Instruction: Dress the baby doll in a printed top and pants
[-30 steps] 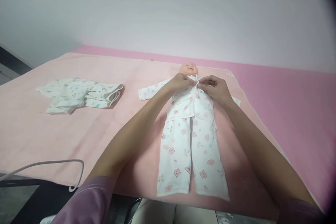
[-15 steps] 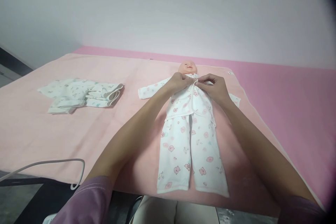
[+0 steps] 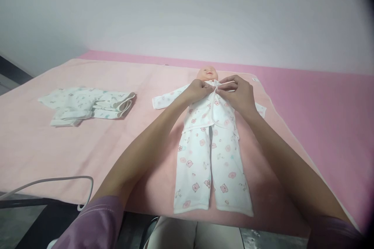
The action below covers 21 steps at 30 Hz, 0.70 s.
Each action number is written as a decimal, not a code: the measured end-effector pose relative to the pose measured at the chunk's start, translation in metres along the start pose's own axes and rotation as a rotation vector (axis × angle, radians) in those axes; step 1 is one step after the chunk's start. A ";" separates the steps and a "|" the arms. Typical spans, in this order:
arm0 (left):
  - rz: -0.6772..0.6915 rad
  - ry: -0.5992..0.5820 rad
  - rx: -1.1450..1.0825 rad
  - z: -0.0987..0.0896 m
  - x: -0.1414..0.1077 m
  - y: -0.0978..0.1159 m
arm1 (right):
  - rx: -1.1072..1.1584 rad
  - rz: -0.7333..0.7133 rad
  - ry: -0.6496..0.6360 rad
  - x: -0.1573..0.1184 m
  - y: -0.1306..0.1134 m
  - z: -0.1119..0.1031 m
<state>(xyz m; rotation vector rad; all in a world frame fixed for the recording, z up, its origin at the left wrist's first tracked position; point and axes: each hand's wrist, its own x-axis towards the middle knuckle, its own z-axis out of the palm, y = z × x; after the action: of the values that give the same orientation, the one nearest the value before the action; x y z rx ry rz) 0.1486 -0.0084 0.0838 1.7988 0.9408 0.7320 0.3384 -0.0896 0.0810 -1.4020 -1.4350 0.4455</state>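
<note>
A doll (image 3: 207, 73) lies on its back, dressed in a white printed top (image 3: 201, 112) and matching trousers (image 3: 194, 163). Both my hands are at the upper front of the top, just below the doll's chin. My left hand (image 3: 200, 90) pinches the cloth edge from the left. My right hand (image 3: 238, 92) pinches the front edge from the right, with its upper fingers bent and slightly apart. The fingertips nearly meet over the front opening and hide any fastening there. One sleeve (image 3: 166, 100) stretches out to the left; the other shows partly behind my right wrist.
Folded white printed clothes (image 3: 87, 105) lie at the left on the pale pink blanket (image 3: 117, 140). A darker pink surface (image 3: 315, 113) shows along the back and right. A white cable (image 3: 64, 179) loops over the blanket's near left edge. A pale wall stands behind.
The view has shifted slightly. The fingers of my right hand have risen and spread a little at the collar, while my left hand keeps its pinch.
</note>
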 end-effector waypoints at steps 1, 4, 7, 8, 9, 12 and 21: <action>-0.016 -0.007 -0.013 -0.001 0.000 0.000 | -0.006 0.012 -0.001 -0.001 -0.003 0.000; -0.043 -0.024 -0.026 -0.005 -0.001 0.001 | -0.016 0.039 -0.012 -0.001 -0.007 -0.002; -0.030 -0.052 -0.004 -0.008 -0.004 0.002 | -0.004 0.026 -0.021 0.001 -0.003 -0.002; -0.027 -0.058 0.005 -0.008 -0.004 0.002 | 0.008 0.015 -0.024 0.003 0.001 -0.001; -0.025 -0.060 0.012 -0.008 -0.005 0.002 | 0.023 0.003 -0.029 0.004 0.005 -0.001; -0.007 -0.043 0.026 -0.006 -0.003 0.001 | 0.096 -0.030 -0.058 0.010 0.020 0.000; -0.017 -0.001 0.028 0.000 -0.001 -0.002 | 0.204 -0.134 -0.069 0.015 0.038 0.008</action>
<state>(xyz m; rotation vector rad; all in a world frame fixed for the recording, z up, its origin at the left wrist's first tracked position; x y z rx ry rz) 0.1478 -0.0090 0.0821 1.8132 0.9696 0.7103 0.3542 -0.0634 0.0521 -1.1306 -1.4843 0.5429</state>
